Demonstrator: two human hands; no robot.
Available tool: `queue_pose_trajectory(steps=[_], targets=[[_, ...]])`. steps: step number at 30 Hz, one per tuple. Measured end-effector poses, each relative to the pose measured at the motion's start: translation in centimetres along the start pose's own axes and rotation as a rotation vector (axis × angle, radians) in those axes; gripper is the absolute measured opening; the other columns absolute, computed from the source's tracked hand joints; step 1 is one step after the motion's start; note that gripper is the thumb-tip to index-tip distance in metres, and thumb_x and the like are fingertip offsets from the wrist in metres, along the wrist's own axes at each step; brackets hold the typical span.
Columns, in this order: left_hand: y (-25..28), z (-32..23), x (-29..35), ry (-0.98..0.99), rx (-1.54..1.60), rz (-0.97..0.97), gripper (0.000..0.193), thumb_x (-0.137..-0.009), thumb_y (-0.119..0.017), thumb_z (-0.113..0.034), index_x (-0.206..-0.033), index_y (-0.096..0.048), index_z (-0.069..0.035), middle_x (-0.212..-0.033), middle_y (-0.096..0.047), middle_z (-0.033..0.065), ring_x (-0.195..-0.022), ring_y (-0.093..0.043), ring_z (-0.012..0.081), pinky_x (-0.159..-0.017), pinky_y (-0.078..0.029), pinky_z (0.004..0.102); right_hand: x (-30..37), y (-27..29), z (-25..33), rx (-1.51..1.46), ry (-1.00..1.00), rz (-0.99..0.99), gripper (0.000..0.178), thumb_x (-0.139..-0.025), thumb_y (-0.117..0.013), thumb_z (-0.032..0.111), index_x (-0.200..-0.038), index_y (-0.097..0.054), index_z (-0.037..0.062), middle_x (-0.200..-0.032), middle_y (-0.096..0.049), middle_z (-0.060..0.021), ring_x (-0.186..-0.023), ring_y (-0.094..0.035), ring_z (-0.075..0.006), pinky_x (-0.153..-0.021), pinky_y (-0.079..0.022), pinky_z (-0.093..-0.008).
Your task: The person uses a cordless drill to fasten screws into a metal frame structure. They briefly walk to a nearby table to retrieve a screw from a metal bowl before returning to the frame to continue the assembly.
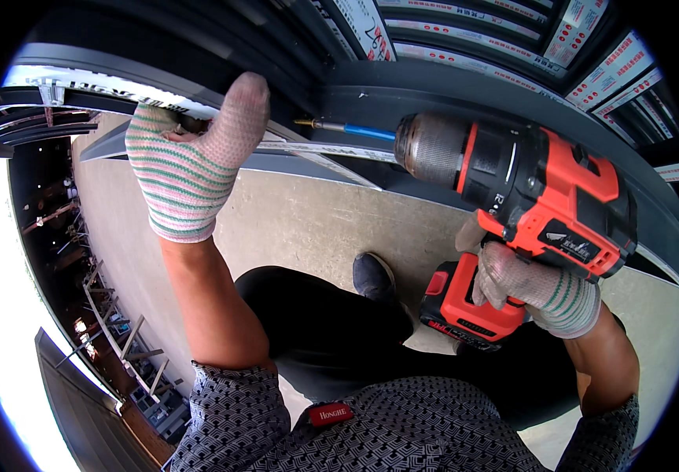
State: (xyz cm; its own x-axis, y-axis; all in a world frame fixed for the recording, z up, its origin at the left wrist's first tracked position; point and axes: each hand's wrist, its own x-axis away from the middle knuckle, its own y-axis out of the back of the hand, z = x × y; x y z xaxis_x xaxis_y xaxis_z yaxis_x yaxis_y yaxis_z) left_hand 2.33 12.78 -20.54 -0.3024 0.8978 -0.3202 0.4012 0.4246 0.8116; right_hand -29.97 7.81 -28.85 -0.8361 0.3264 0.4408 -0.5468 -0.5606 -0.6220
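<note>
My right hand (540, 295), in a knit glove with green stripes, is wrapped round the grip of a red and black cordless drill (559, 189). The drill lies level, its chuck toward the left. From the chuck a long driver bit (367, 131) with a blue shank and a brassy tip reaches toward a dark grey metal frame (449, 102). Whether the tip touches metal I cannot tell. My left hand (190, 169), gloved alike, grips a dark metal profile (92, 59) with a white printed film along it. Its thumb stands up over the edge; the fingertips are hidden.
Stacked dark profiles (465, 35) with white and red printed film fill the far side. Below the frame are a concrete floor (300, 212) and my shoe (374, 275). Metal racks (131, 346) stand farther off at the left, beside a bright opening.
</note>
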Motion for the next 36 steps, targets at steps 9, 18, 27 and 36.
queue_pose_trajectory(steps=[9,18,27,36], targets=[[0.3,-1.9,-0.3,0.066,-0.131,0.046,0.032,-0.083,-0.083,-0.027,-0.089,-0.067,-0.001,-0.076,-0.064,0.0000,-0.069,-0.056,0.0071,-0.065,-0.047,0.0223,0.0,0.0,0.3,0.075,-0.004,-0.022,0.048,-0.088,-0.076,0.035,-0.112,-0.059,-0.0031,-0.062,-0.054,0.0027,-0.051,-0.056,-0.0085,-0.061,-0.056,-0.0315],[0.0,-0.3,-0.3,0.013,0.066,0.042,0.025,-0.085,-0.080,-0.014,-0.100,-0.066,0.000,-0.088,-0.068,0.0016,-0.077,-0.063,0.0070,-0.073,-0.053,0.0223,0.3,-0.6,0.4,0.052,0.016,-0.090,0.045,-0.087,-0.076,0.033,-0.108,-0.061,-0.0039,-0.061,-0.055,0.0015,-0.051,-0.057,-0.0094,-0.060,-0.056,-0.0312],[0.2,-0.7,-0.6,0.093,-0.034,0.045,0.033,-0.080,-0.085,-0.023,-0.098,-0.069,-0.001,-0.083,-0.070,0.0018,-0.074,-0.063,0.0080,-0.071,-0.052,0.0239,0.3,-1.0,0.8,0.083,0.040,-0.110,0.042,-0.087,-0.075,0.033,-0.105,-0.062,-0.0026,-0.059,-0.055,0.0006,-0.052,-0.057,-0.0100,-0.060,-0.054,-0.0293],[-0.3,1.6,-0.7,-0.024,0.003,-0.091,0.051,-0.069,-0.090,-0.046,-0.064,-0.059,-0.006,-0.054,-0.052,-0.0022,-0.048,-0.047,0.0065,-0.046,-0.038,0.0213,0.3,-1.2,1.1,0.141,0.041,-0.097,0.042,-0.088,-0.076,0.032,-0.106,-0.061,-0.0018,-0.060,-0.054,0.0018,-0.053,-0.056,-0.0092,-0.061,-0.054,-0.0287]])
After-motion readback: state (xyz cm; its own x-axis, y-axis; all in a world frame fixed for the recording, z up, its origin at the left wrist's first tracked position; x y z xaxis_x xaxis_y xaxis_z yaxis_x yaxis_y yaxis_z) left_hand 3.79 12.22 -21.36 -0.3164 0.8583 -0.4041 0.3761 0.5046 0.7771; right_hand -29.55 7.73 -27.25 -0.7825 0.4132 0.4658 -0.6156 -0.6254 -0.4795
